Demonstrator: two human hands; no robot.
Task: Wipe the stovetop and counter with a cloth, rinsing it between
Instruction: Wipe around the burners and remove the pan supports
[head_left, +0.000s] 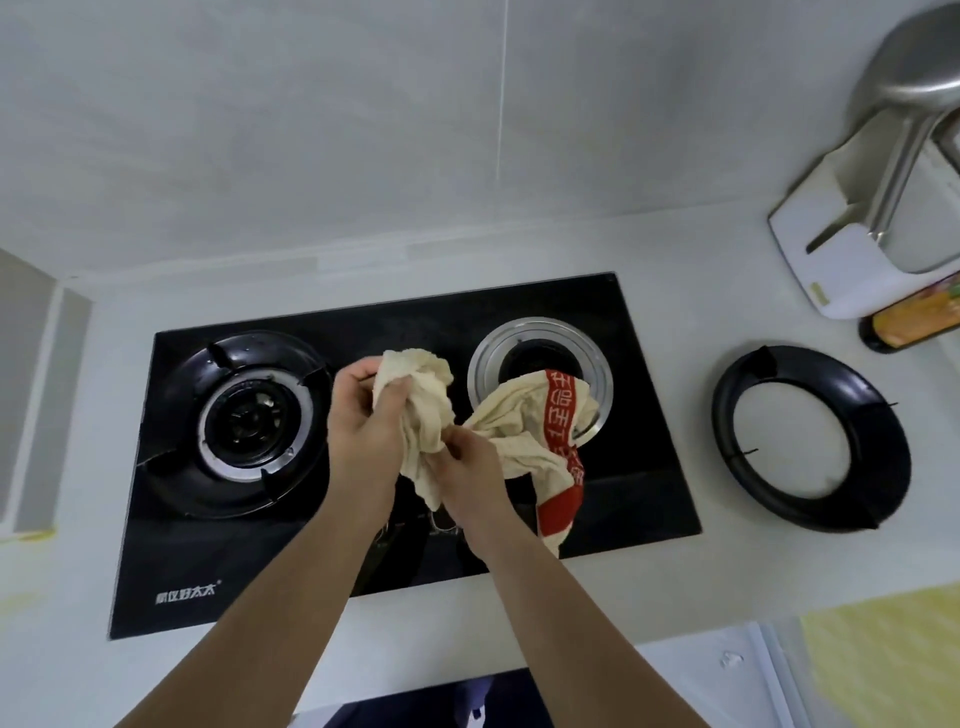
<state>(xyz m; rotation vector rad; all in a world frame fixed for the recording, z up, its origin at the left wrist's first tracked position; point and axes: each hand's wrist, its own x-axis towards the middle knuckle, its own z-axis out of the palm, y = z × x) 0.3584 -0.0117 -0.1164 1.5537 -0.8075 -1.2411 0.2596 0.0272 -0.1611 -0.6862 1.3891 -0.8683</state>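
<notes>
Cloth (431, 415): cream, with a red lettered band; bunched, held in the air over the middle of the stovetop (363, 561).
Left hand (363, 415): fingers curled round the upper bunch of cloth.
Right hand (467, 467): pinches the lower folds just beside the left; the banded end drapes rightward over the right burner ring (540, 343).
Left burner (249, 421): black pan support in place.
Stovetop edges: black glass, bordered by pale counter (727, 291) on all sides; bare glass along the front.
Loose pan support (810, 436): on the counter right of the stovetop, apart from it.
White holder (852, 270), far right, against the wall, with a metal utensil (904, 104); bottle (914, 322) beside it.
</notes>
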